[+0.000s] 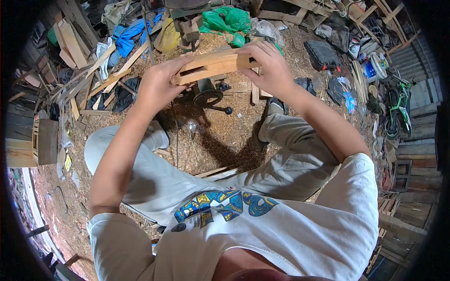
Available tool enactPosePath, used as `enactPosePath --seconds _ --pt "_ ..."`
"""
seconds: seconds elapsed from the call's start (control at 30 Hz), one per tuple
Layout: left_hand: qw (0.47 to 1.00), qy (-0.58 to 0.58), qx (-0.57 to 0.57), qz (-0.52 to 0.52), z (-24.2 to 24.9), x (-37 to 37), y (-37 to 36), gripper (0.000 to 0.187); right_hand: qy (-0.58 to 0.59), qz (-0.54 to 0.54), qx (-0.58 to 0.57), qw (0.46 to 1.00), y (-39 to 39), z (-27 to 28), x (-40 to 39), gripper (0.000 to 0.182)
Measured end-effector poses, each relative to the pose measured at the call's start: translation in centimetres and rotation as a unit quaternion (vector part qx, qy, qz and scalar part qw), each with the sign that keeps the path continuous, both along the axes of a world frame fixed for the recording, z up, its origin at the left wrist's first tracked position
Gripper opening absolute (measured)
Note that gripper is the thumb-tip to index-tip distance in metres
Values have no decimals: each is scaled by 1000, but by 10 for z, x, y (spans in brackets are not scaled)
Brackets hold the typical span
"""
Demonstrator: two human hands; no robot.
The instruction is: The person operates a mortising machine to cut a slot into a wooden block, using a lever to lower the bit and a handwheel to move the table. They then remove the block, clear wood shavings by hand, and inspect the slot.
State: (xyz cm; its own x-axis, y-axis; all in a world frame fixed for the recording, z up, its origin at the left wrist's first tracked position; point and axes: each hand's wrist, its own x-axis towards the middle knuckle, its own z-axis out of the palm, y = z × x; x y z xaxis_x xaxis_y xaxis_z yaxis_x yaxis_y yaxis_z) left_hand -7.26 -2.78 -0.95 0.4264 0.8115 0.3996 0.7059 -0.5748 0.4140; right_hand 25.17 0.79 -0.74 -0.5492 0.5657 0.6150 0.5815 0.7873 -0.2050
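Observation:
A short wooden block with slots cut near both its ends is held up at the top centre. My left hand is closed round its left end, the fingers behind the wood. At the other end my right hand grips the block, its fingers over the top and the thumb below. Beneath and behind the block stands a machine with a round handwheel and a crank knob, partly hidden by the wood.
Wood shavings cover the floor. Boards lean at the upper left. Green plastic lies behind the machine, a black case to its right. At the far right are a white bucket and a green bicycle.

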Motion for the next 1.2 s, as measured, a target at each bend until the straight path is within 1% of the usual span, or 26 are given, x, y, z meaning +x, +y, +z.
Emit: enactPosePath --seconds 0.17,0.23,0.37,0.43,0.5,0.67,0.73,0.87,0.93,1.13,1.2 --pt "1000 -5 22 -3 -4 -2 0 70 -31 -19 15 999 -1 3 -2 46" --pt "999 -24 33 -12 -5 -3 0 76 -45 -23 26 998 -3 6 -4 48" --pt "998 -26 48 -29 -6 0 -1 76 -60 -20 43 997 -13 13 -17 51" --pt "998 -34 19 -46 -7 3 -2 68 -56 -13 58 997 -17 13 -23 52" --pt "998 -43 1 -50 -8 8 -2 69 -90 12 -7 996 -20 11 -27 52" --pt "994 -80 -53 -57 -9 10 0 69 -72 19 5 997 -25 12 -27 49" --pt "989 -97 -93 -58 -11 9 2 68 -70 22 5 997 -27 14 -26 48" --pt "986 -106 -106 -70 -8 12 0 67 -66 18 7 998 -31 15 -26 47" --pt "988 -105 -82 -72 -9 12 0 66 -64 17 6 998 -31 14 -26 48" --pt "991 -101 -65 -67 -8 12 3 65 -54 25 11 998 -27 12 -25 49" --pt "991 -101 -60 -70 -9 11 4 65 -70 17 6 997 -29 15 -25 50"
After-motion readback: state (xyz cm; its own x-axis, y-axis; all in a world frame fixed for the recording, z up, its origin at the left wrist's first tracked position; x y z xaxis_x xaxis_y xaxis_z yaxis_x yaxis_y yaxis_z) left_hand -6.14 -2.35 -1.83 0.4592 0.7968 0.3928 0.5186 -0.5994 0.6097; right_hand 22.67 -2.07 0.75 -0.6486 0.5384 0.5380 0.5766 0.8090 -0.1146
